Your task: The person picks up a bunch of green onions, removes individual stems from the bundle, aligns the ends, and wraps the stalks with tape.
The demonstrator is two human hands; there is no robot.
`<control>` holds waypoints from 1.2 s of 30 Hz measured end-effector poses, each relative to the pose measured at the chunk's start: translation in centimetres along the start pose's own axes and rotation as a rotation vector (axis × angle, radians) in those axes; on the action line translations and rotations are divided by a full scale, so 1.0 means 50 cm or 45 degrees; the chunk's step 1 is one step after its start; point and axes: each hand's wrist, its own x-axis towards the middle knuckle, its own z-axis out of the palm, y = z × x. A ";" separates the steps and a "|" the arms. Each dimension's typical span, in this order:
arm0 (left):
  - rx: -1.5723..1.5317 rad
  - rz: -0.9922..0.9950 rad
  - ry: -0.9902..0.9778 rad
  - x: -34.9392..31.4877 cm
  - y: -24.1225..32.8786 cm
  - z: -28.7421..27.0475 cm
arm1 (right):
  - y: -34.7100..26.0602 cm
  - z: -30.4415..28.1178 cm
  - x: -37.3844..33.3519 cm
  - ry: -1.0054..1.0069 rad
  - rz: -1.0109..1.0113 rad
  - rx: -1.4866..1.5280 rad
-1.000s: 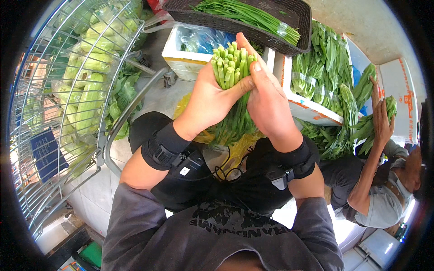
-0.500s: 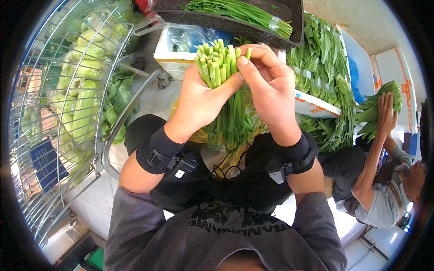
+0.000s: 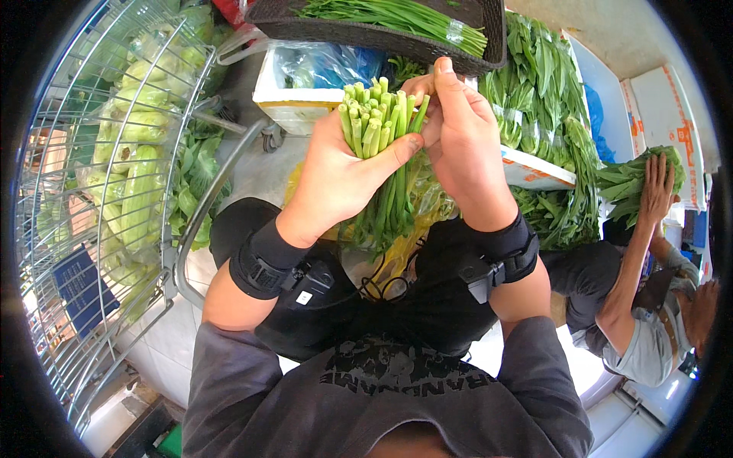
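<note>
A bunch of green stalks (image 3: 379, 130) is gripped upright in the closed left hand (image 3: 343, 172), just below a dark basket (image 3: 366, 34); stalk tips are pinched by the right hand (image 3: 458, 141).

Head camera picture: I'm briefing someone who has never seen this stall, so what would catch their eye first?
First, dead centre: a bunch of green stalks, cut ends up, gripped by the left hand while the right hand fingers its top. To the left stands a wire cart stacked with pale green vegetables. At the right edge, another person's hand rests on leafy greens.
</note>
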 end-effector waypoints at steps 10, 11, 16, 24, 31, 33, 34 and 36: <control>-0.069 -0.038 0.020 0.004 0.008 -0.015 | -0.031 -0.027 -0.006 -0.159 -0.033 -0.277; -0.112 -0.047 0.010 0.004 0.011 -0.017 | -0.033 -0.038 -0.001 -0.213 -0.012 -0.275; -0.132 -0.099 -0.207 0.006 0.032 -0.034 | -0.038 -0.055 0.004 -0.352 0.002 -0.255; -0.625 -0.328 -0.471 -0.003 0.021 -0.026 | -0.040 -0.063 0.025 -0.050 -0.112 0.262; -0.730 -0.452 -0.512 -0.003 0.016 -0.019 | -0.043 -0.039 -0.008 -0.418 -0.294 -0.167; -0.829 -0.375 -0.547 -0.001 -0.002 -0.030 | -0.060 -0.023 -0.028 -0.506 -0.095 -0.051; -0.846 -0.359 -0.529 -0.006 -0.005 -0.032 | -0.061 -0.023 -0.030 -0.527 -0.060 -0.071; -0.784 -0.379 -0.528 -0.004 0.002 -0.027 | -0.063 -0.031 -0.031 -0.549 -0.030 -0.096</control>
